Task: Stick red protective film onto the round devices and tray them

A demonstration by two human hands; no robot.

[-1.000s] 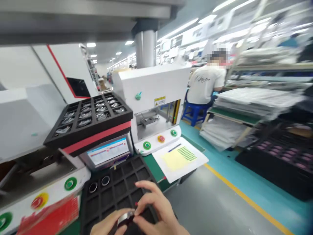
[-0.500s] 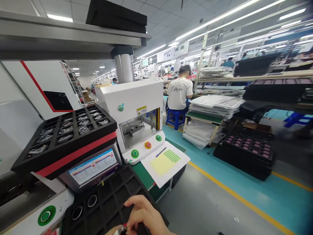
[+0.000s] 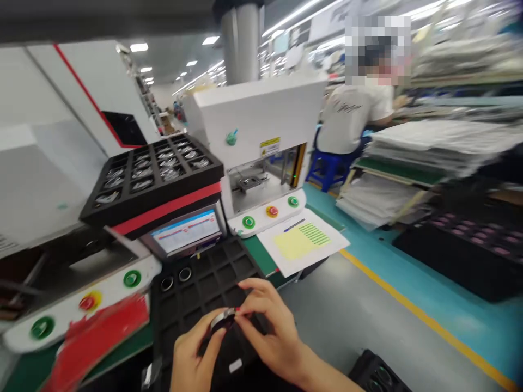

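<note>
My left hand [image 3: 192, 351] and my right hand [image 3: 267, 332] meet low in the middle of the view, both pinching a small silver and black ring-shaped part [image 3: 223, 320]. They hold it just above a black compartment tray [image 3: 216, 275] on the bench. Two metal rings [image 3: 175, 279] lie in that tray's far left cells; the other cells that I can see are empty.
A second black tray [image 3: 151, 179] full of bagged parts sits on a red base above a touchscreen [image 3: 186, 231]. A white press [image 3: 255, 136] with green and red buttons stands behind, beside a paper sheet [image 3: 302, 242]. A seated person [image 3: 351, 122] works further back. Stacked sheets [image 3: 429, 155] fill the right.
The camera has tipped back down, so both hands and the part show fully again. The hands remain together on the part, now turned a little above the tray.
</note>
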